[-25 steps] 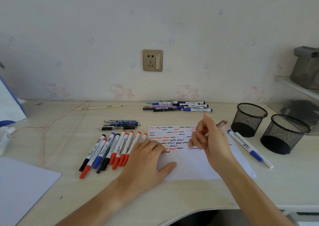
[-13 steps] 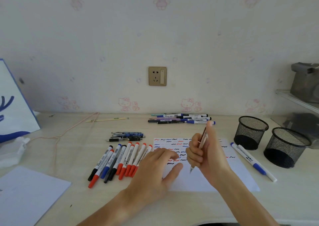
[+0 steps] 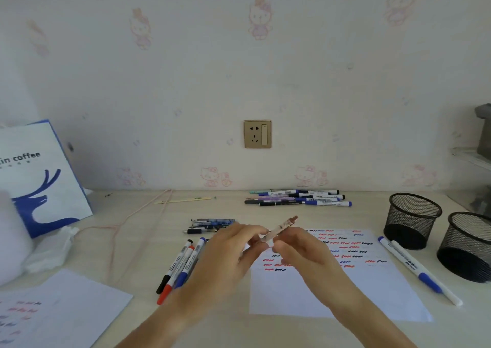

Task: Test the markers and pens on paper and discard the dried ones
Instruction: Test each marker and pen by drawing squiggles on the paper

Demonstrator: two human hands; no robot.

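A slim pen with a brown end [image 3: 282, 227] is held above the desk between both hands, its brown end pointing up and right. My left hand [image 3: 233, 252] pinches its lower end; my right hand [image 3: 300, 252] grips its middle. Below them lies the white test paper [image 3: 345, 292], covered with red, blue and black squiggles. Left of the paper a row of markers [image 3: 180, 265] lies partly hidden by my left hand. Two markers [image 3: 417, 268] lie right of the paper.
Two black mesh cups [image 3: 413, 219] [image 3: 467, 244] stand at the right. More pens lie by the wall [image 3: 300, 197] and in a small group [image 3: 207, 225]. A coffee bag [image 3: 37, 177], tissue [image 3: 50, 252], a pink cord [image 3: 132, 220] and another sheet [image 3: 61, 310] are at the left.
My left hand has lifted off the paper and joined my right hand at the pen. The pen has risen from the paper and swung from upright to nearly level. The camera has tilted up.
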